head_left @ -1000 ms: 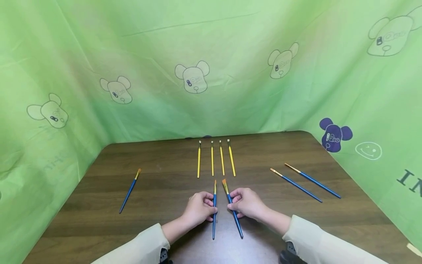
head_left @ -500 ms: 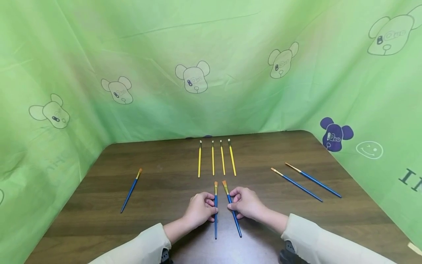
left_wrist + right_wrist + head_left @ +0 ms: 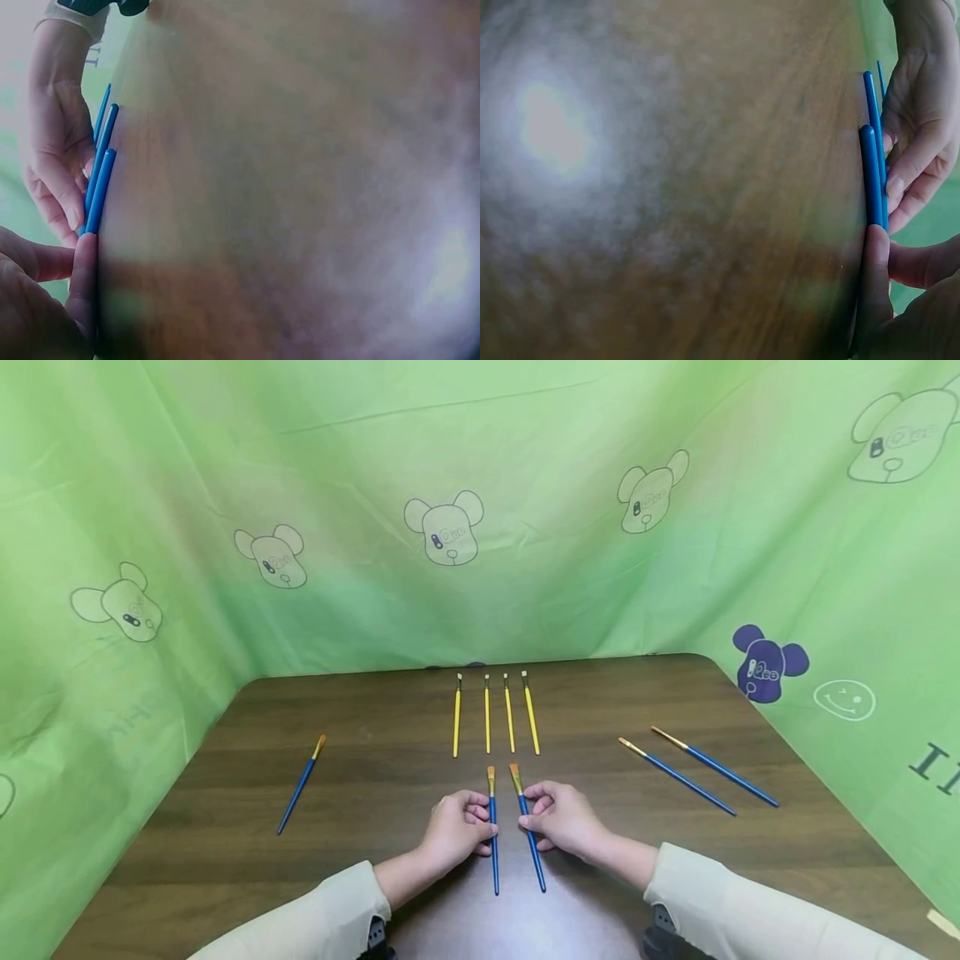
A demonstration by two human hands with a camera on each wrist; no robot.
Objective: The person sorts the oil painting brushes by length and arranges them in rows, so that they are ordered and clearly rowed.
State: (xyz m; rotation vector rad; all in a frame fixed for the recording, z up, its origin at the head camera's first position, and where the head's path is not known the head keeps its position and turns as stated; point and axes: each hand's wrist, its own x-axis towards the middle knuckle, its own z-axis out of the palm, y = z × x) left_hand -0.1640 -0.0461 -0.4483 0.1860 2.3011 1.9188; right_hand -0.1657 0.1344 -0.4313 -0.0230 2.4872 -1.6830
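Note:
My left hand (image 3: 456, 832) pinches a blue paintbrush (image 3: 494, 847) between thumb and fingers, its orange bristles pointing away from me. Just right of it, my right hand (image 3: 564, 820) pinches a second blue paintbrush (image 3: 535, 857), which leans slightly, bristle end to the left. A narrow gap separates the two brushes. In the left wrist view, the left hand (image 3: 45, 289) grips a blue handle (image 3: 101, 187) low against the wooden surface. The right wrist view shows the right hand (image 3: 915, 292) with thumb and finger at a blue handle (image 3: 871, 172).
Several yellow brushes, one at the right end (image 3: 532, 718), lie in a row beyond my hands. Another blue brush (image 3: 298, 793) lies on the left of the table (image 3: 225, 868); two more (image 3: 686, 783) lie slanted on the right. A green printed cloth (image 3: 360, 610) hangs behind.
The brush in my left hand has turned so its bristles look wider, and its lower end has shifted right. The right brush stands slightly more upright, its lower end further left.

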